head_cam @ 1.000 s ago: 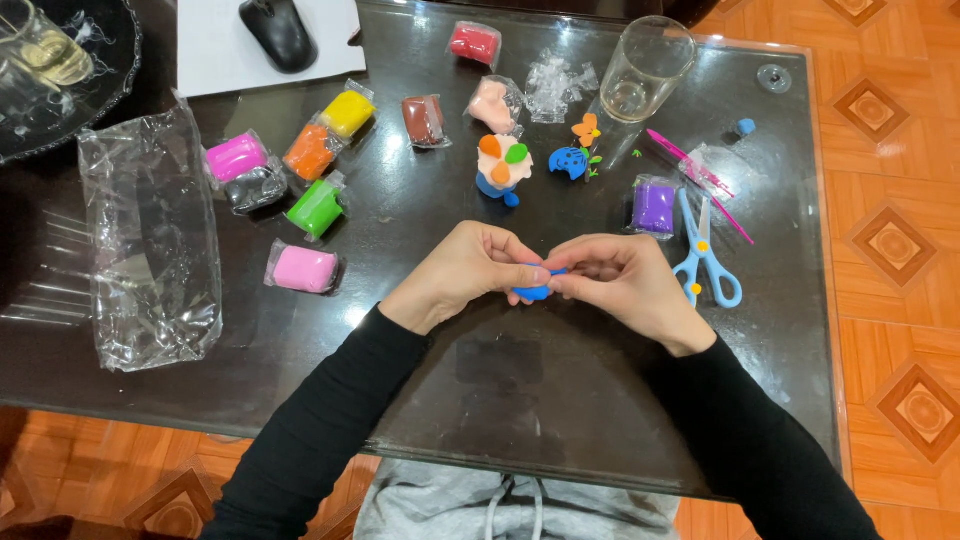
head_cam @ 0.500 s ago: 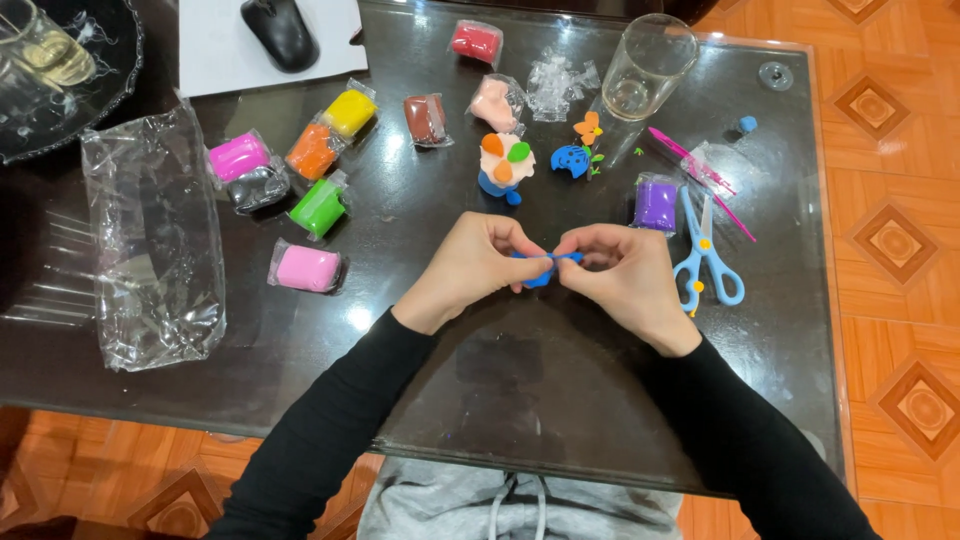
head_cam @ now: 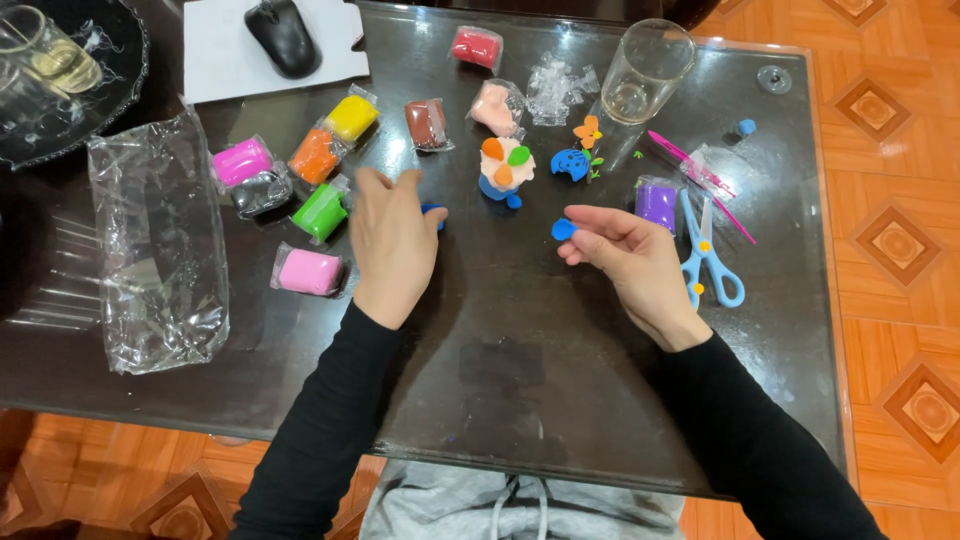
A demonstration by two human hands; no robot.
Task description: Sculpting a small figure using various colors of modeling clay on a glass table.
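My right hand pinches a small blue clay piece between its fingertips, just above the dark glass table. My left hand lies palm down to the left, its fingers over another blue clay lump that peeks out at its right side. Behind both hands stands a small clay figure in blue, peach, orange and green, with a blue and orange clay flower shape beside it.
Wrapped clay blocks in pink, black, orange, yellow, green, brown, red, peach and purple lie around. A drinking glass, blue scissors, a pink tool, a clear plastic bag, a mouse on paper and a dark tray stand about.
My hands were together at the middle working one blue clay piece. They have parted: the left moved left and up, the right kept a small blue piece.
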